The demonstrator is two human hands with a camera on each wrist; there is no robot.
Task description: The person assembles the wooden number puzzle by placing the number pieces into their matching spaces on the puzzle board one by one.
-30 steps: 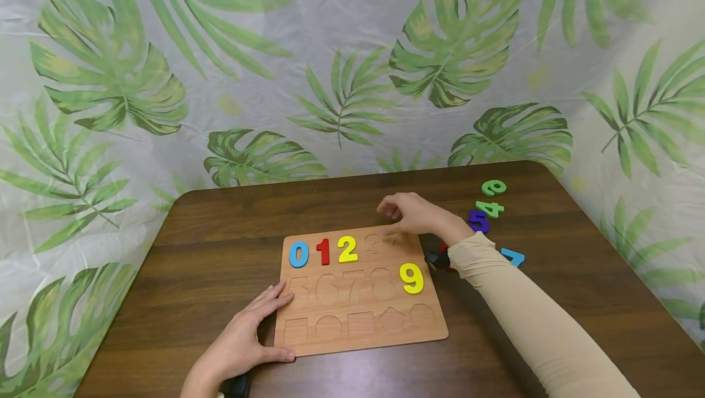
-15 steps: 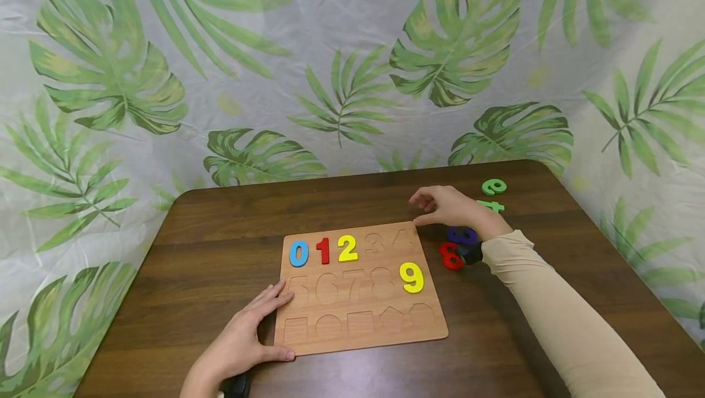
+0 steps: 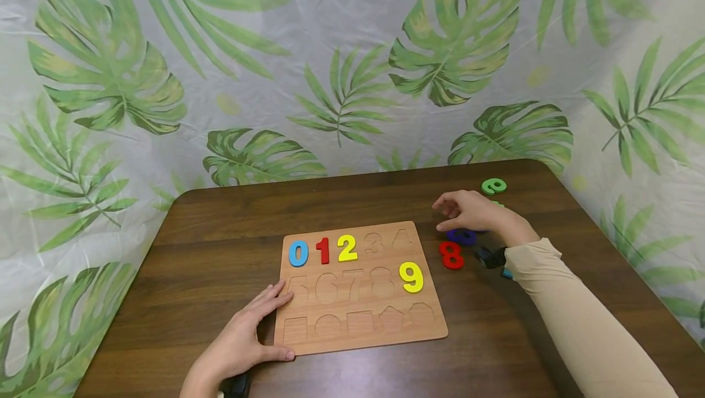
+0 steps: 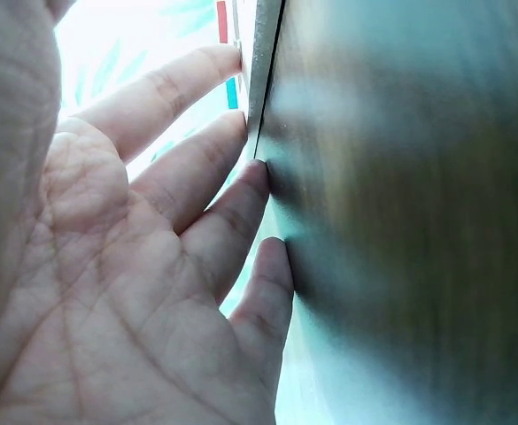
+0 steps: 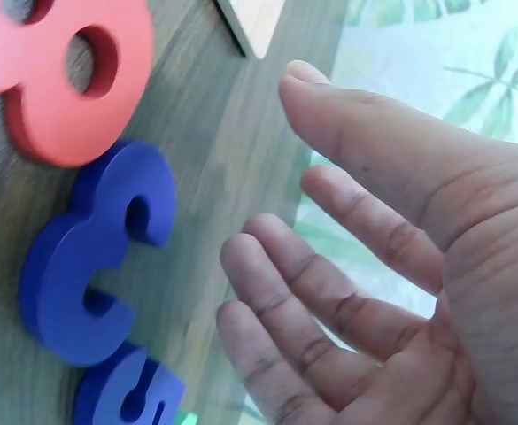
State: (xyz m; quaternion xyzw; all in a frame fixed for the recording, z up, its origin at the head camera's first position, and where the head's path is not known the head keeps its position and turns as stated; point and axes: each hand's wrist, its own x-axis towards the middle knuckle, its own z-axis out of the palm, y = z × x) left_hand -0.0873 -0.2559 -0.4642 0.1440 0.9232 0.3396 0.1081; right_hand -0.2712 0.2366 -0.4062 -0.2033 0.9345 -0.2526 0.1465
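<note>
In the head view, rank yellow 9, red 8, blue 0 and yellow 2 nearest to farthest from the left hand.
1. Blue 0: upper left of board
2. Yellow 2: same row, farther right
3. Yellow 9: board's right side
4. Red 8: beyond board's right edge

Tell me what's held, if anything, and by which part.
Nothing: the right hand is empty; the left hand only touches the rectangular tan wooden number board at its left edge.

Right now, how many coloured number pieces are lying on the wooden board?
4: the blue 0, red 1 and yellow 2 in the far row of the board, the yellow 9 at the middle row's right end.
</note>
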